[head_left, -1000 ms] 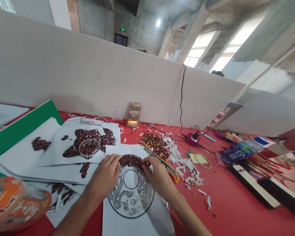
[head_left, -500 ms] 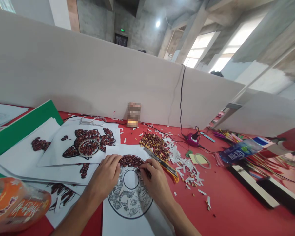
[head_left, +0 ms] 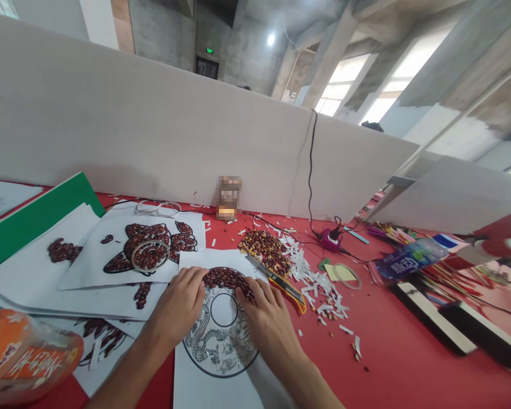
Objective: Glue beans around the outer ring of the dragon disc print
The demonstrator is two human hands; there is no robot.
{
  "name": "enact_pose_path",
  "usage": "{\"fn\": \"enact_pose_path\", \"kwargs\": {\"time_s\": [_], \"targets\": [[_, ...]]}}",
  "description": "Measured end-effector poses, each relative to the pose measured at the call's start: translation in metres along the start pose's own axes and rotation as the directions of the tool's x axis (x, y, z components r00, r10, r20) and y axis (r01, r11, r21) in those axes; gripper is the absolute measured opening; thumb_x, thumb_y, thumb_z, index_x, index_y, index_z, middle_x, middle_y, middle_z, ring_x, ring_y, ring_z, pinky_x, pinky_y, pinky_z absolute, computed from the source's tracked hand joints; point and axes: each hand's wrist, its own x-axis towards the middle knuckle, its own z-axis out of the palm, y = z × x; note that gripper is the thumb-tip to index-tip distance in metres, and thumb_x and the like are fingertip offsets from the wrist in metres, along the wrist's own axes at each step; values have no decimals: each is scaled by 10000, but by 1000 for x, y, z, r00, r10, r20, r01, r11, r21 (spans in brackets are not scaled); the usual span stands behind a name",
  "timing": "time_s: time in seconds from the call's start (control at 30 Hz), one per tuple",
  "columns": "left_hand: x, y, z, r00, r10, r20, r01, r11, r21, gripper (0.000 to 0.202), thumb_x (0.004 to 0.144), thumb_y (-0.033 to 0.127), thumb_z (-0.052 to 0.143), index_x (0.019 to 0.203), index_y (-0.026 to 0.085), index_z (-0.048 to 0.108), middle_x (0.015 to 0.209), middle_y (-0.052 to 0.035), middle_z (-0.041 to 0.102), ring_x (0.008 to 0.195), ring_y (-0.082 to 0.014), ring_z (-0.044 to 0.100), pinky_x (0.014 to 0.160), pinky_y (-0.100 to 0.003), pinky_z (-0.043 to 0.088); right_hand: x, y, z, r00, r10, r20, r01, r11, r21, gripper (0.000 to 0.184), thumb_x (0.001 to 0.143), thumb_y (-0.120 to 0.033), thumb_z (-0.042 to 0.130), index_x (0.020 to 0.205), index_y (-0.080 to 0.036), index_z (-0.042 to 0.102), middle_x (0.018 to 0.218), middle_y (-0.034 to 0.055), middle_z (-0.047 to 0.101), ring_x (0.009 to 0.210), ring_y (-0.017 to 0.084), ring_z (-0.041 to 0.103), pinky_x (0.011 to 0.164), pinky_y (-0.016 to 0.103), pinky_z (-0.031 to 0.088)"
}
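Observation:
A white sheet with a printed dragon ring [head_left: 221,346] lies on the red table in front of me. Dark red beans [head_left: 226,278] fill the top arc of the ring. My left hand [head_left: 177,307] rests on the sheet's left side, fingers curled down at the left end of the bean arc. My right hand [head_left: 264,318] lies flat on the ring's right side, fingers stretched and pressing on the beans at the arc's right end. A utility knife [head_left: 276,278] lies just right of my right hand.
A loose bean pile [head_left: 264,250] and white paper scraps [head_left: 319,281] lie to the right. Finished bean pictures [head_left: 149,250] with a tape ring [head_left: 150,254] lie to the left, beside a green board [head_left: 34,221]. An orange bag [head_left: 21,355], a water bottle [head_left: 409,258] and a white partition [head_left: 153,130] surround the area.
My right hand has slid left and down along the bean arc, from a pinch near the knife to fingers laid flat on the beans. The left hand has stayed put.

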Motion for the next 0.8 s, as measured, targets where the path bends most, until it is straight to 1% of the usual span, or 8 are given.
{"fn": "enact_pose_path", "kwargs": {"time_s": [0.1,0.2,0.3,0.43,0.6,0.67,0.73,0.8], "targets": [[0,0,0,1000,-4,-1,4,1000,-4,321,1006,171,364,1253,185,569,1205,-84,649,1125,-250,563,1006,-462,474,2,2,-7,1000,0,31,-1,1000,23,425,907,-112,569,1285,-285,658,1422,100,564,1276,299,488,1014,454,410],[0,0,0,1000,-12,-19,12,1000,-3,322,1002,175,373,1246,184,582,1193,-81,659,1119,-249,575,994,-456,484,1,6,-10,1000,-9,21,8,998,56,481,894,-80,568,1316,-303,633,1440,77,554,1286,279,485,1042,444,394],[0,0,1,999,1,-38,-1,1000,-1,323,997,174,382,1243,189,591,1187,-82,666,1103,-246,586,984,-448,494,0,9,-7,999,-36,-10,36,999,30,509,893,-77,578,1344,-309,618,1452,78,549,1297,286,482,1046,457,391],[0,0,0,999,13,-48,-13,1000,-7,323,990,158,390,1240,196,591,1182,-82,670,1097,-243,591,985,-441,496,-1,12,-6,998,-38,39,39,999,-10,513,891,-88,600,1325,-359,637,1464,77,540,1333,314,463,1055,492,391],[0,0,0,999,4,-47,-5,1000,-9,323,989,157,386,1239,195,586,1180,-80,669,1102,-247,592,981,-443,499,6,15,-17,997,-56,60,50,994,97,493,912,-78,550,1310,-352,643,1466,54,540,1343,283,467,1054,456,422],[0,-1,2,998,7,-55,-7,1000,-4,322,983,157,394,1233,198,592,1178,-79,670,1101,-250,593,988,-450,495,17,24,-21,1000,-17,18,13,983,183,460,938,-94,497,1318,-313,635,1422,63,575,1297,256,515,1047,433,434],[0,-2,3,999,11,-53,-11,1000,-4,318,986,164,393,1232,194,593,1182,-81,668,1106,-251,589,998,-456,489,35,40,-24,996,84,-24,-75,961,266,397,980,-131,433,1288,-259,648,1310,79,647,1193,223,593,1010,387,457],[0,-2,3,999,11,-44,-11,1000,-6,316,992,168,386,1232,190,590,1184,-83,664,1105,-249,586,1002,-457,486,59,59,-24,984,179,0,-171,940,296,355,1005,-157,396,1210,-219,678,1193,79,699,1093,194,642,955,319,470]]}}
